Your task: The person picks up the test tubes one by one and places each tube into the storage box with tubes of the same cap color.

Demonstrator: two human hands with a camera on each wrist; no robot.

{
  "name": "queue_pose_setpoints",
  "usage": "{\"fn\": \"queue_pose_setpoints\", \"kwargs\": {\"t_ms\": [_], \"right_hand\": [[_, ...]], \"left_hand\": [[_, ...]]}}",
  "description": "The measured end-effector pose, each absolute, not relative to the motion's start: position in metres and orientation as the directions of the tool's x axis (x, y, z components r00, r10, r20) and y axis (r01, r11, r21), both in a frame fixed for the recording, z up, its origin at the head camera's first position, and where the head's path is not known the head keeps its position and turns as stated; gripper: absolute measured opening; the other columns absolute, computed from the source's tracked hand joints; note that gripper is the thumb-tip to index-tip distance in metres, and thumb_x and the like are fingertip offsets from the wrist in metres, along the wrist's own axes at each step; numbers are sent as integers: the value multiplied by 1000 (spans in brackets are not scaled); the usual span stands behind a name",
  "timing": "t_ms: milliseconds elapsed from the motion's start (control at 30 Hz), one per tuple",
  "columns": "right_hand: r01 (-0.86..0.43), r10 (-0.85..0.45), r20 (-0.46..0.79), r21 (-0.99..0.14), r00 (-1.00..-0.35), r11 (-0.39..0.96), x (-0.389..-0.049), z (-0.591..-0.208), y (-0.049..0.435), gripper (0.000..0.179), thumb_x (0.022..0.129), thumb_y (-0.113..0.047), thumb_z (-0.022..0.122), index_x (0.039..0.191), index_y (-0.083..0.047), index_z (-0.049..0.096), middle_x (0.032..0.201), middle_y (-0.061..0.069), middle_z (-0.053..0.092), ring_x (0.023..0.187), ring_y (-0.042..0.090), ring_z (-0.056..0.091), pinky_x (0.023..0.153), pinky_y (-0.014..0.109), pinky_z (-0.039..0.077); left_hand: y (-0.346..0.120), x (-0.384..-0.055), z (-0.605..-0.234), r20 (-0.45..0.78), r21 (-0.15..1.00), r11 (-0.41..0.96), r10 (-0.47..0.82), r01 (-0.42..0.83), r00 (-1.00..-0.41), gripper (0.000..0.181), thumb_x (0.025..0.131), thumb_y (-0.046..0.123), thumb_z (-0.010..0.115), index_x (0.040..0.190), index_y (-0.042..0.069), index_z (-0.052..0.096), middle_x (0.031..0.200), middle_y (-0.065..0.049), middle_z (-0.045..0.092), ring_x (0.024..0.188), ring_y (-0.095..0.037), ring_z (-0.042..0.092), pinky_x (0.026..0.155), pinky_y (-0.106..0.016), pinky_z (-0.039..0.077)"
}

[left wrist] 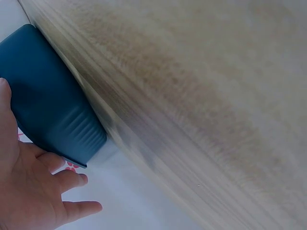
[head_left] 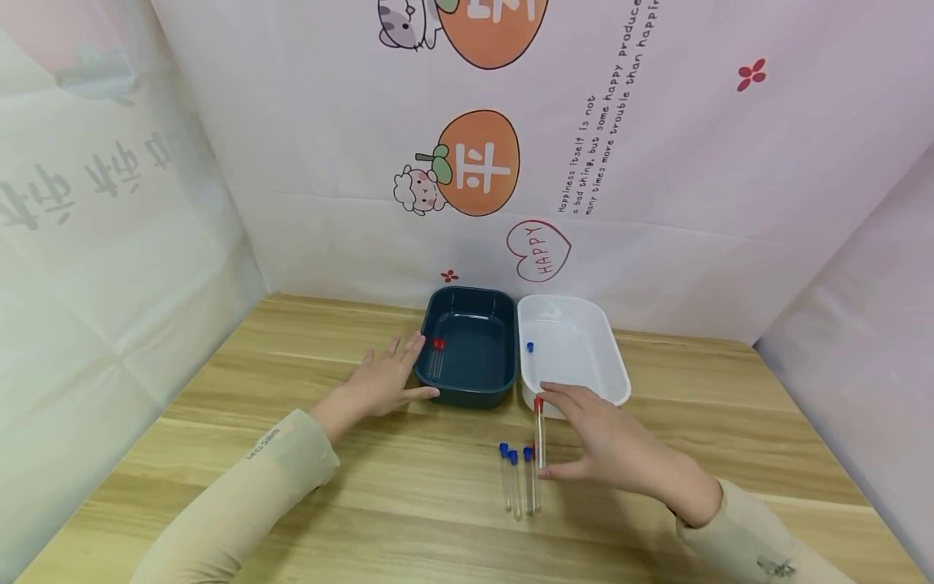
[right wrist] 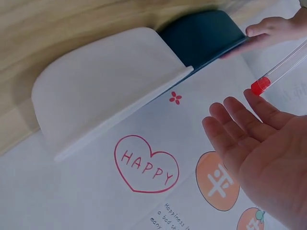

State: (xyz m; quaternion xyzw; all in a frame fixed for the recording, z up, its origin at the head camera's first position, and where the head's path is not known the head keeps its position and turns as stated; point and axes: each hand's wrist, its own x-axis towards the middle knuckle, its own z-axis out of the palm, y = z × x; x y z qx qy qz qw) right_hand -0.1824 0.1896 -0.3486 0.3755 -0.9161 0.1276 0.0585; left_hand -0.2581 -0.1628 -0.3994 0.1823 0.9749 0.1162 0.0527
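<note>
My right hand [head_left: 620, 446] pinches a test tube with a red cap [head_left: 541, 434] between thumb and fingertips, cap end up at the fingers. It is close to the front of the white bin [head_left: 623, 388]. In the right wrist view the red cap [right wrist: 261, 86] sits at a fingertip. My left hand [head_left: 383, 385] touches the left side of the dark teal bin [head_left: 474, 397], its fingers straight along the rim. Below the bins, three blue-capped test tubes [head_left: 517, 487] lie on the table beside another tube with a red cap [head_left: 534, 448].
Red-capped tubes [head_left: 437, 361] lie in the teal bin's left side. One blue-capped tube [head_left: 530, 349] is in the white bin. Both bins stand side by side on the wooden table [head_left: 350, 503], against a printed cloth backdrop [head_left: 657, 268]. Cloth also hangs at left and right.
</note>
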Motion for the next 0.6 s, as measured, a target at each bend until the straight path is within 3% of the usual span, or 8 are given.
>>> {"fn": "queue_pose_setpoints", "kwargs": {"t_ms": [233,600], "right_hand": [[-713,-680,215,-187,-701,676,-192,-343,186,96,78,-52,87,145,6,50,147,19,52,134,37,51,108,53,44],[-709,-684,188,-218,-705,671,-210,-343,172,96,78,-54,86,147,3,50,148,19,52,136,36,49,110,53,42]], "left_hand": [[-162,-258,-400,-58,242,906,371,348,-927,101,97,68,52,165,6,10,171,-11,9,154,-40,10,116,-71,13],[-163,-259,-399,-62,242,907,370,346,-927,101,97,68,52,165,6,9,171,-10,8,154,-41,11,116,-71,13]]}}
